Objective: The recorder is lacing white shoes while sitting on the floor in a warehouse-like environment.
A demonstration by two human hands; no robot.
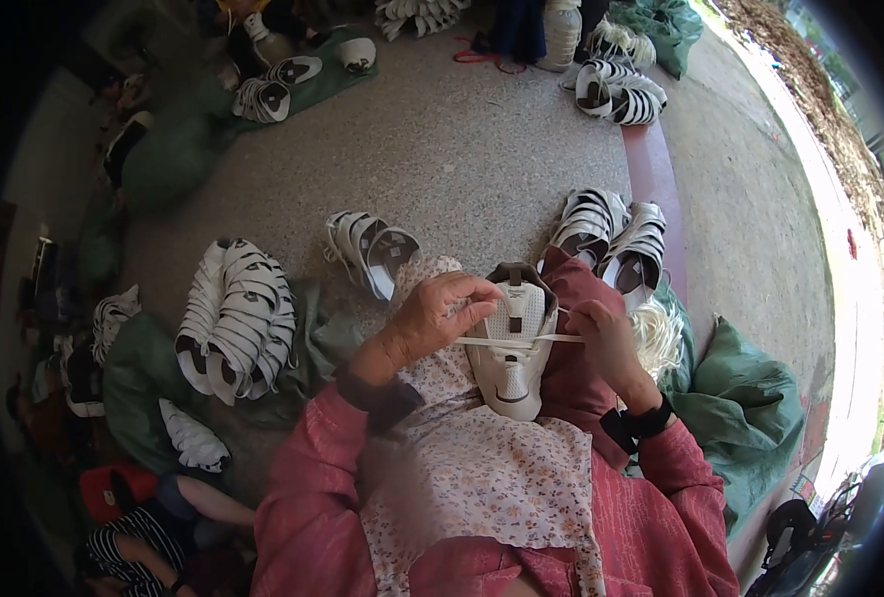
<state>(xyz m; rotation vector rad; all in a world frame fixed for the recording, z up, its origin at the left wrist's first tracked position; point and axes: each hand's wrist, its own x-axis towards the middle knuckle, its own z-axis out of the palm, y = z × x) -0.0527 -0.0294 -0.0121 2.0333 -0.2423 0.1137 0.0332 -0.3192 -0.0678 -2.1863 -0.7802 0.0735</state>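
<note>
A white and beige shoe upper (514, 388) rests across my lap, its rounded toe toward me and its dark opening away. A flat white shoelace (558, 338) runs crosswise over its throat and sticks out on both sides. On the left side my left hand (449, 310) is closed, thumb and forefinger together by the lace, just above the shoe's edge. My right hand (611, 343) pinches the lace's other end beside the shoe, fingers curled. Exactly how the left fingers grip the lace is partly hidden.
Nested stacks of white shoe uppers stand on the floor at left (238, 313), ahead (367, 249) and right (636, 249). A bundle of white laces (658, 336) lies by my right knee, next to a green sack (750, 403). Another person's arm (213, 500) shows at lower left.
</note>
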